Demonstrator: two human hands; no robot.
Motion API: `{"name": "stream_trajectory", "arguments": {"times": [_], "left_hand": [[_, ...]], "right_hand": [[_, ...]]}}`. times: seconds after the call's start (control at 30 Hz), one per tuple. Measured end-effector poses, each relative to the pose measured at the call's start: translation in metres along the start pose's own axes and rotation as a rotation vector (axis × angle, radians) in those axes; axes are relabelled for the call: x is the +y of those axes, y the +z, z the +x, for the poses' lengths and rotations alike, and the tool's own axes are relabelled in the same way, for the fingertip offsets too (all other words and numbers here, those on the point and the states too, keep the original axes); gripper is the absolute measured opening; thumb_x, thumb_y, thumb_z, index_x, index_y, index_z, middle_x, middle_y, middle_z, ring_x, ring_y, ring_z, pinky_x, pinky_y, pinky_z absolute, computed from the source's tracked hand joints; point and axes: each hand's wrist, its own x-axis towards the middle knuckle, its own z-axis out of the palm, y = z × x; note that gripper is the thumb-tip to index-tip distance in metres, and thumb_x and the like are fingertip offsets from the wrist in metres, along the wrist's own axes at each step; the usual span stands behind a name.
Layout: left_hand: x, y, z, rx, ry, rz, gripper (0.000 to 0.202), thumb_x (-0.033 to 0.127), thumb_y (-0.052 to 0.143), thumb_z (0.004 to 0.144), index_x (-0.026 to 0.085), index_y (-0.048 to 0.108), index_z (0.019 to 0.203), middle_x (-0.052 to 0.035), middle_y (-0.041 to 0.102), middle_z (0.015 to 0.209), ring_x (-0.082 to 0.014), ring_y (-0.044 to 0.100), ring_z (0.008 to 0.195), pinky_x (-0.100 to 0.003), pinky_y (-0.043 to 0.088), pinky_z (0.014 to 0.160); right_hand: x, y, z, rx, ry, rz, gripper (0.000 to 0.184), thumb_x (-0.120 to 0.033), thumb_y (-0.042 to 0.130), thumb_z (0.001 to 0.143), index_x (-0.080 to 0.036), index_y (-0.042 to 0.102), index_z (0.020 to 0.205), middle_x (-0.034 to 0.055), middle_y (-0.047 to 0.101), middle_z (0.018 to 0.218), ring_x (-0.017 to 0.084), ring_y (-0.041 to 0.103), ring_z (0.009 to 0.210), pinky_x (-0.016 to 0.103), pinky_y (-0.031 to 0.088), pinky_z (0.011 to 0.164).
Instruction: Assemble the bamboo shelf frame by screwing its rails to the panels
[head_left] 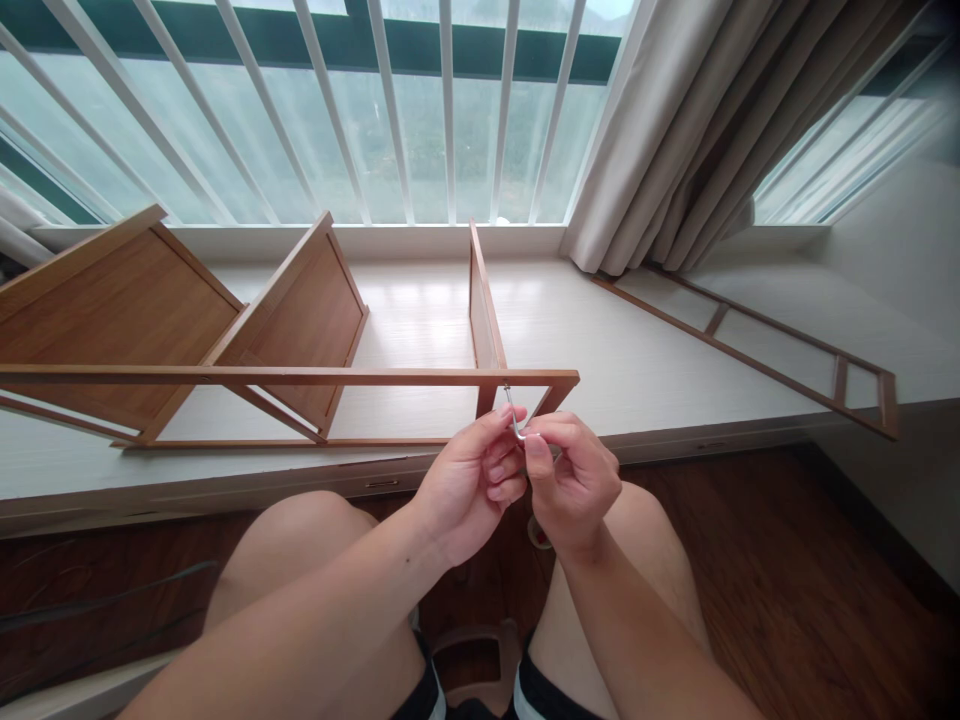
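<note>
A small metal hex key [513, 412] stands with its tip in the underside of the front rail [300, 376] of a wooden shelf frame lying on its side. My left hand [469, 482] pinches the key's lower end with thumb and fingers curled. Pressed against it from the right, my right hand [571, 478] is closed on the same key. Three wooden panels [307, 310] rise from the frame behind the rail; the nearest, a thin upright one [484, 310], meets the rail just above the key.
The frame lies on a white window ledge [660, 360]. A separate wooden ladder-like side frame [787, 355] lies flat at the right. A beige curtain [690, 130] hangs behind it, with white window bars [390, 110] at the back. My bare knees and a dark wood floor [810, 580] lie below.
</note>
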Motion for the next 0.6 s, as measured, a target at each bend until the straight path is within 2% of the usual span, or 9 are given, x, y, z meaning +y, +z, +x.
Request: {"name": "stream_trajectory", "arguments": {"times": [0.17, 0.43, 0.6], "left_hand": [[-0.0004, 0.0033, -0.0041, -0.003, -0.001, 0.011, 0.019, 0.028, 0.067, 0.083, 0.012, 0.064, 0.092, 0.0078, 0.030, 0.058, -0.0005, 0.027, 0.044, -0.012, 0.022, 0.037], [-0.0005, 0.0034, -0.0034, 0.046, -0.021, -0.002, 0.020, 0.030, 0.068, 0.083, 0.014, 0.065, 0.094, 0.0076, 0.033, 0.058, -0.0001, 0.029, 0.044, -0.012, 0.022, 0.037], [0.0007, 0.0022, -0.0039, 0.031, -0.048, -0.034, 0.017, 0.029, 0.065, 0.085, 0.014, 0.064, 0.094, 0.0076, 0.033, 0.056, -0.0005, 0.029, 0.044, -0.012, 0.021, 0.037]], "right_hand": [[0.0017, -0.0004, -0.0013, 0.010, -0.023, 0.043, 0.007, -0.016, 0.064, 0.082, -0.021, 0.065, 0.087, 0.0031, 0.066, 0.080, 0.016, 0.062, 0.071, 0.031, 0.052, 0.064], [0.0026, 0.0030, -0.0019, 0.026, -0.054, 0.041, 0.020, -0.021, 0.074, 0.077, -0.022, 0.064, 0.094, 0.0034, 0.066, 0.085, 0.017, 0.063, 0.074, 0.033, 0.054, 0.067], [0.0009, 0.0036, -0.0015, 0.012, -0.067, 0.032, 0.029, -0.013, 0.077, 0.072, -0.022, 0.064, 0.096, 0.0023, 0.066, 0.085, 0.016, 0.063, 0.074, 0.032, 0.054, 0.067]]}}
